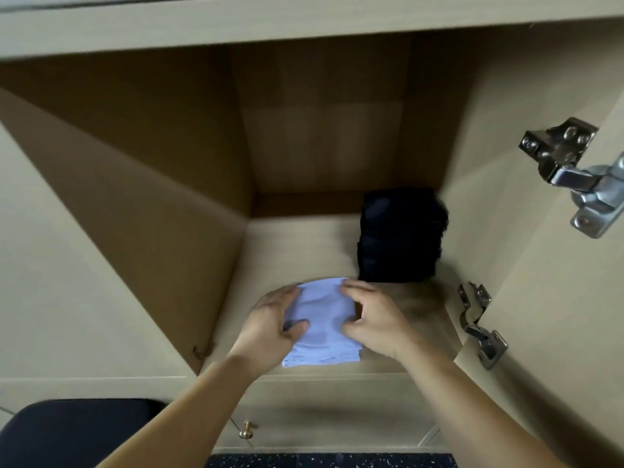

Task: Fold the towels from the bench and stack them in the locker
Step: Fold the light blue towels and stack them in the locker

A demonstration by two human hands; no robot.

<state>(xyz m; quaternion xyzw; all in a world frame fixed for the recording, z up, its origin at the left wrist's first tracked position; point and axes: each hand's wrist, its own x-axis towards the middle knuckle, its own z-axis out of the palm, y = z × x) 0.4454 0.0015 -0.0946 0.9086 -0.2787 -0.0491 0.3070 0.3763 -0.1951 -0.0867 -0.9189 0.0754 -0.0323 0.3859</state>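
Note:
A folded pale lilac towel lies on the floor of the open locker, near its front edge. My left hand grips the towel's left side, thumb on top and fingers curled at the edge. On the towel's right side my right hand holds it the same way, fingers curled over the edge. A stack of dark folded towels stands behind, against the locker's right wall.
The locker door is swung open on the right, with two metal hinges on it. A dark padded bench shows at the bottom left. A brass knob sits on the panel below the locker.

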